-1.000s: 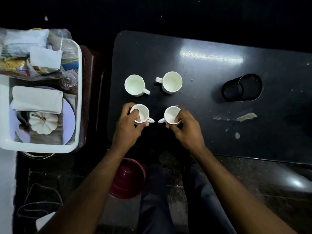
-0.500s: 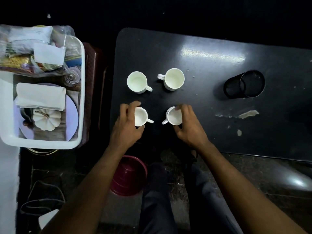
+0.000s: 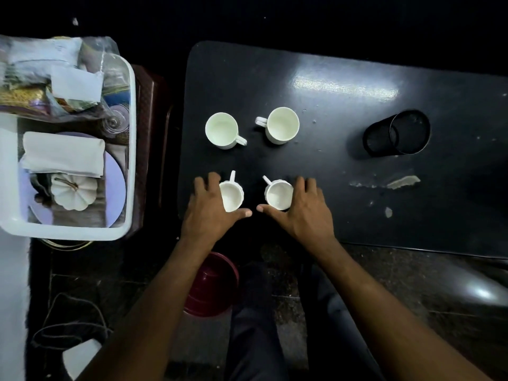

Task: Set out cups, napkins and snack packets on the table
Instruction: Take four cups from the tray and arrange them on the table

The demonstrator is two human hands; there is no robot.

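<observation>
Four white cups stand in a square on the black table. The far left cup and the far right cup stand free. My left hand wraps the near left cup, fingers on its left side and thumb under its near side. My right hand holds the near right cup the same way from the right. Both near handles point away from me. Folded white napkins and snack packets lie in the white tub at the left.
A black mesh holder lies on its side at the table's right. Scuffed patches mark the tabletop near it. The tub also holds a white pumpkin and a purple plate. A red bucket sits on the floor by my legs.
Both near cups have been turned: their handles pointed inward at each other and now point away from me. My hands slid round to the cups' outer and near sides.
</observation>
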